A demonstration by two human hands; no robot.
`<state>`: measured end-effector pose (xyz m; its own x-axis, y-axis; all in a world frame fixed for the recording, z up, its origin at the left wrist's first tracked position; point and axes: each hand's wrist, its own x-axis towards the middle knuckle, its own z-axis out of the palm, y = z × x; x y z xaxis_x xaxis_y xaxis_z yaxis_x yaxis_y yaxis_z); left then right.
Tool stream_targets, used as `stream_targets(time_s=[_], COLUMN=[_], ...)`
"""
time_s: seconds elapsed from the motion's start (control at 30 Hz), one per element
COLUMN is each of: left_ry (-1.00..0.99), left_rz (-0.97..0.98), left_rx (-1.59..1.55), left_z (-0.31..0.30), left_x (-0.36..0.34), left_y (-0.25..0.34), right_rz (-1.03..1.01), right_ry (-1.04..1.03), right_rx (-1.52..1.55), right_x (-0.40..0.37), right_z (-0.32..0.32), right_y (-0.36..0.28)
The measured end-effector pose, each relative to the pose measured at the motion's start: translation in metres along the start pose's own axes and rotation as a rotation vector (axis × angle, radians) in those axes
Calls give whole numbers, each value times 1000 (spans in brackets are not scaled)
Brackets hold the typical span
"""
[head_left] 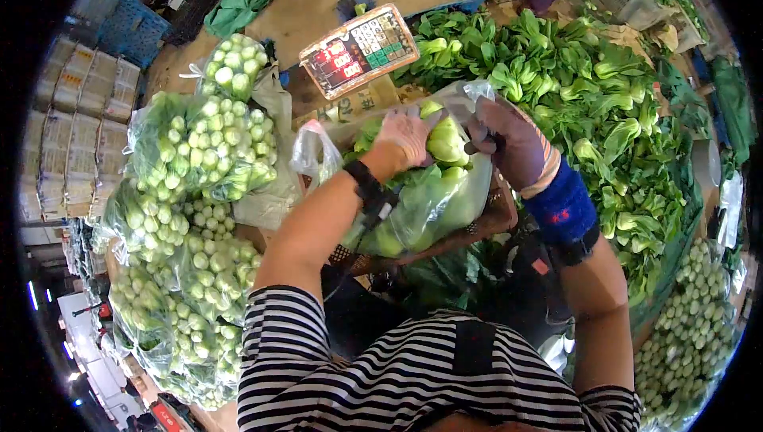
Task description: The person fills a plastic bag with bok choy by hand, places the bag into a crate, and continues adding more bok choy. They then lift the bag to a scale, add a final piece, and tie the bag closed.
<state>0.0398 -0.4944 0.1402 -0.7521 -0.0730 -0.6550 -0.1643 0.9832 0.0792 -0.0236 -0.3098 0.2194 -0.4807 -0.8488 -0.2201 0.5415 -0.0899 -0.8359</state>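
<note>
A clear plastic bag (421,209) with green bok choy in it lies in a brown crate (477,233) in front of me. My left hand (405,134), in a pale glove, reaches into the bag's mouth with its fingers against a bok choy (447,143). At the bag's right edge is my right hand (509,138), in a dark glove, its fingers closed on the plastic. Just beyond the crate stands a scale display (359,50) with red digits.
Filled bags of bok choy (207,146) are stacked on the left. A large heap of loose bok choy (588,106) spreads along the right. Farther right lies a bag of small green vegetables (687,337). Stacked cartons (79,122) stand at the far left.
</note>
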Motion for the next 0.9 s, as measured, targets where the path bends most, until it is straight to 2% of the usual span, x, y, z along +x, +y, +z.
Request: stream_targets(time_s=[0.07, 0.1, 0.2, 0.23, 0.27, 0.33, 0.4, 0.47, 0.5, 0.53, 0.57, 0.67, 0.77, 0.8, 0.87, 0.9], left_ry=[539, 413, 362, 348, 336, 430, 460, 441, 367, 333, 326, 346, 415, 445, 512, 534], left_rz=[-96, -100, -220, -137, -147, 31, 11, -277, -368, -375, -347, -238, -146, -108, 0, 80], left_rx=[167, 149, -26, 87, 83, -470, -564, -666, -376, -242, -202, -249, -363, -422, -640, -818], left_z=[61, 94, 111, 110, 110, 97, 94, 81, 75, 75, 84, 101, 97, 96, 90, 90], left_x=[26, 47, 60, 55, 49, 42, 52, 64, 61, 65, 71, 73, 74, 73, 69, 61], left_y=[4, -5, -4, -8, -14, -30, -37, -21, 0, 17, 28, 31, 25, 25, 25, 25], right_rz=[-39, -15, -29, -25, -13, -3, -18, -54, -106, -123, 32, 23, -39, -207, -104, 20], right_ry=[45, 33, -27, -58, -67, 60, 20, -61, 17, 51, 50, -55, -67, 51, -118, -265], right_rx=[8, 61, -94, -95, -87, -24, -6, 13, 7, 7, 276, -41, -520, -843, -1182, -1429], right_x=[2, 4, -1, -2, -4, -5, -1, 0, 0, -5, -11, -11, -14, -9, -15, -34], right_z=[5, 2, 5, 6, 9, 11, 6, -1, -4, 3, 15, 36, 56, 54, 35, 29], right_y=[0, 0, 0, -2, -4, -9, -7, -1, 17, 16, 14, 36, 54, 70, 44, 8])
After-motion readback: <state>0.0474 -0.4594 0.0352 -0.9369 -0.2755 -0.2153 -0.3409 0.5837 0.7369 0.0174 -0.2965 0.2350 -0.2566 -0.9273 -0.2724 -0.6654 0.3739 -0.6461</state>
